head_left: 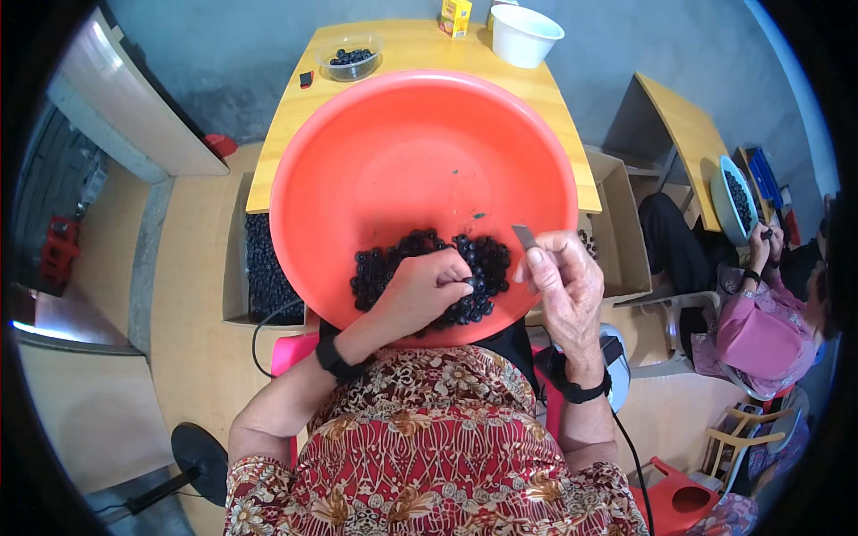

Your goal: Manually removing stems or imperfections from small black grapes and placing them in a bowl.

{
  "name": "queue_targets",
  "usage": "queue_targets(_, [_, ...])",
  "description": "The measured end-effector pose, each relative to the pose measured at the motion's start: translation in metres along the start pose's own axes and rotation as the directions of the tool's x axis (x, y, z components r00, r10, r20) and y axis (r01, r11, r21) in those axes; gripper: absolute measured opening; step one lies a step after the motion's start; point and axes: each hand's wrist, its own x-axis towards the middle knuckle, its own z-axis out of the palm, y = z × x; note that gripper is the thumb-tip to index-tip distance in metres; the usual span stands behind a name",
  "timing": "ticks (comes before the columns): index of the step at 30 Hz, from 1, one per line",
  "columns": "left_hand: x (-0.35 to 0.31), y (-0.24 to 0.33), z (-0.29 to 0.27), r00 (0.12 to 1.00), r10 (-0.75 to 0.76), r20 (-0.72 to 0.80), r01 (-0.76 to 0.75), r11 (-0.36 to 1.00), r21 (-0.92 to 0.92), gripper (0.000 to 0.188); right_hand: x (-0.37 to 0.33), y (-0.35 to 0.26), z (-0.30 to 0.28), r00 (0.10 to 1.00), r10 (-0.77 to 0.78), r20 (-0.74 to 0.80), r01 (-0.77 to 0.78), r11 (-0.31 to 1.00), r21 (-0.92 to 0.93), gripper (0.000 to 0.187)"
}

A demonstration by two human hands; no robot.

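Note:
A large red-orange basin [420, 143] stands in front of me, tilted toward my lap. Small black round pieces [487, 259], glossy and rubber-like, lie heaped at its near side. My left hand [420, 290] is over this heap, thumb and forefinger pinched on one black piece [471, 281], which the fingers mostly cover. At the basin's right rim, my right hand [567, 281] grips a short flat metal blade [524, 236] between thumb and fingers, its end pointing up and left. The blade is apart from the piece in my left hand.
Behind the basin, a yellow table [411, 40] bears a clear bowl [351, 61] of black pieces, a white tub [525, 36] and a yellow box [455, 16]. Cardboard boxes [617, 232] flank the basin below. At right, another person [760, 335] works beside a light-blue basin [722, 201].

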Motion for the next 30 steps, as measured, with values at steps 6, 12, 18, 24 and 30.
queue_targets(6, [-0.022,0.043,-0.022,0.998,0.036,0.055,0.019,0.651,-0.759,0.013,-0.007,-0.013,0.006,0.997,-0.061,0.046,0.062,0.997,-0.035,0.012])
queue_targets(12, [-0.032,0.056,-0.019,0.992,0.006,0.124,0.109,0.442,-0.891,0.016,-0.015,-0.014,0.014,0.977,-0.212,-0.025,0.213,0.975,0.056,0.017])
queue_targets(18, [-0.036,0.066,-0.014,0.996,0.085,-0.031,-0.082,0.707,-0.703,0.018,-0.012,-0.019,0.015,0.977,-0.211,0.041,0.211,0.977,0.007,0.017])
queue_targets(24, [-0.037,0.061,-0.005,0.979,0.136,-0.151,-0.201,0.732,-0.650,0.019,-0.018,-0.012,0.021,0.969,-0.245,-0.016,0.245,0.969,0.030,0.015])
queue_targets(30, [-0.044,0.073,-0.004,0.933,0.168,-0.317,-0.297,0.860,-0.416,0.020,-0.019,-0.013,0.024,0.968,-0.249,-0.044,0.250,0.968,0.029,0.016])
